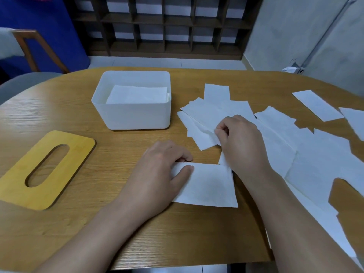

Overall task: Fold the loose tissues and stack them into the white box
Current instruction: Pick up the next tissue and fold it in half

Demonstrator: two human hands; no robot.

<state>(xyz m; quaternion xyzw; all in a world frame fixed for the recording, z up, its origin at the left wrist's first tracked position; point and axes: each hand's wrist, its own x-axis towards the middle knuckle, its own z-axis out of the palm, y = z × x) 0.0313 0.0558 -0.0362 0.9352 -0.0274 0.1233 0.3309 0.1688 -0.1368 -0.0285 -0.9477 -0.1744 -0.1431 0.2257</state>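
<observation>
A white tissue [210,186] lies flat on the wooden table near its front edge. My left hand [161,170] pinches this tissue's upper left corner between thumb and fingers. My right hand [240,138] has its fingers curled, pinching the edge of a loose tissue [204,134] from the pile [216,111] just beyond. The white box [132,115] stands open at the table's middle back, with folded tissues [137,94] stacked inside.
A yellow wooden lid [47,170] with an oval slot lies at the front left. Several loose tissues [319,154] spread over the right side of the table, one apart [317,105] at the far right. A grey chair back [21,83] stands at the left.
</observation>
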